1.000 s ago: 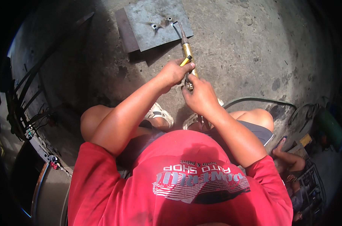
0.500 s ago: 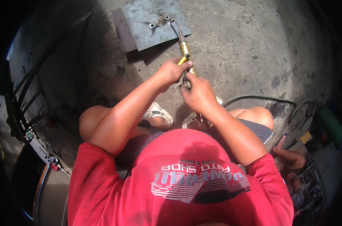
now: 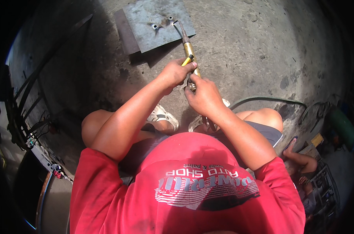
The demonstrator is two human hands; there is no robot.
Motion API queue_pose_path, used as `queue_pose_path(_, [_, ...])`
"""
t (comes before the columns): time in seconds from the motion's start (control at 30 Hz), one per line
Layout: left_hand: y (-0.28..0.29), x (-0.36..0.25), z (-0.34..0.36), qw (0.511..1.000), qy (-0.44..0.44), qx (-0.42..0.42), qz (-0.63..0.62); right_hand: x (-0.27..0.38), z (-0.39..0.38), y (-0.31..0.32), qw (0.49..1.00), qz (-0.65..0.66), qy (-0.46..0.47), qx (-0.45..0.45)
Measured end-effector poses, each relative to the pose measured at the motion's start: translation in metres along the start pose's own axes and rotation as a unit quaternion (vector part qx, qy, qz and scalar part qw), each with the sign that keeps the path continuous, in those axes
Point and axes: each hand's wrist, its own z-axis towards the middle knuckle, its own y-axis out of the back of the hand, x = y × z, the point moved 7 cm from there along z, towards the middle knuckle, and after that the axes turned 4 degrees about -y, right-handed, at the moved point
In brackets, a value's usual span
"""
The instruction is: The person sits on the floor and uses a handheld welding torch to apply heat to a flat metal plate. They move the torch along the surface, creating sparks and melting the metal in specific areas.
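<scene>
My left hand point(image 3: 175, 74) is closed on a slim yellow object with a black end point(image 3: 186, 60), against the brass handle of a torch point(image 3: 188, 48). My right hand point(image 3: 204, 95) grips that torch lower down, around its valve knob. The torch's thin bent metal tip reaches over a grey steel plate point(image 3: 145, 39), close beside the upper of two holes ringed by dark scorch marks; whether it touches the plate I cannot tell. A darker plate point(image 3: 124, 31) shows under its left side, both on the concrete floor.
My bent knees and shoes point(image 3: 161, 119) are below my arms. A hose point(image 3: 270, 100) runs right toward a green cylinder point(image 3: 341, 126). Cables point(image 3: 26, 117) crowd the left edge. Another person's leg point(image 3: 302, 160) and hand show at lower right, beside a dark rack point(image 3: 325, 187).
The plates, torch and both hands have shifted slightly up and left in the picture, along with the floor. Both grips look the same.
</scene>
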Motion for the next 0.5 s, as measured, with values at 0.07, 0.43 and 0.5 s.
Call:
queue_pose_path(0.07, [0.0000,0.0001,-0.0002,1.000,-0.001,-0.003,0.000,-0.0003,0.0000,0.0000,1.000,0.000,-0.001,0.001])
queue_pose_path(0.43, [0.0000,0.0014,0.0013,1.000,-0.003,-0.001,0.009,-0.0004,0.0000,-0.0002,1.000,0.000,-0.003,0.002])
queue_pose_path(0.5, [-0.0003,0.0015,0.0016,1.000,-0.002,-0.001,0.007,-0.0011,0.0006,-0.0006,1.000,-0.001,-0.004,0.003])
